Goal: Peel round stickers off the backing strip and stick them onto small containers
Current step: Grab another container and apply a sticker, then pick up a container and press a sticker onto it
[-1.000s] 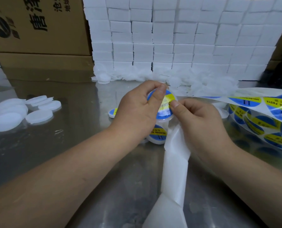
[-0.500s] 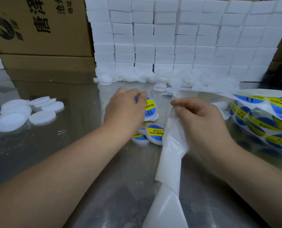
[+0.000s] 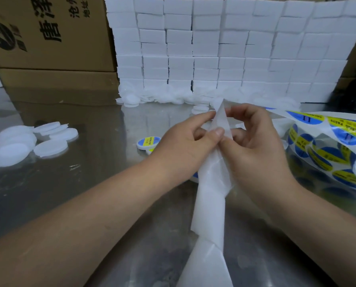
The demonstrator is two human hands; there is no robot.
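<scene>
The left hand (image 3: 185, 147) and right hand (image 3: 258, 148) both pinch a white, translucent backing strip (image 3: 211, 204) above a shiny metal table (image 3: 86, 189). Round blue-and-yellow stickers (image 3: 346, 137) sit on it at right; one stickered white container (image 3: 149, 142) lies just left.

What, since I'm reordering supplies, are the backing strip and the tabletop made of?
The backing strip: seemingly waxy release paper, translucent white with a slight sheen, holding creases. The tabletop: probably stainless steel, its glossy grey surface mirroring the cardboard boxes.

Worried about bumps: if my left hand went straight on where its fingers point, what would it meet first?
The left hand pinches the backing strip; straight beyond it, likely the right hand, though depth is unclear.
</scene>
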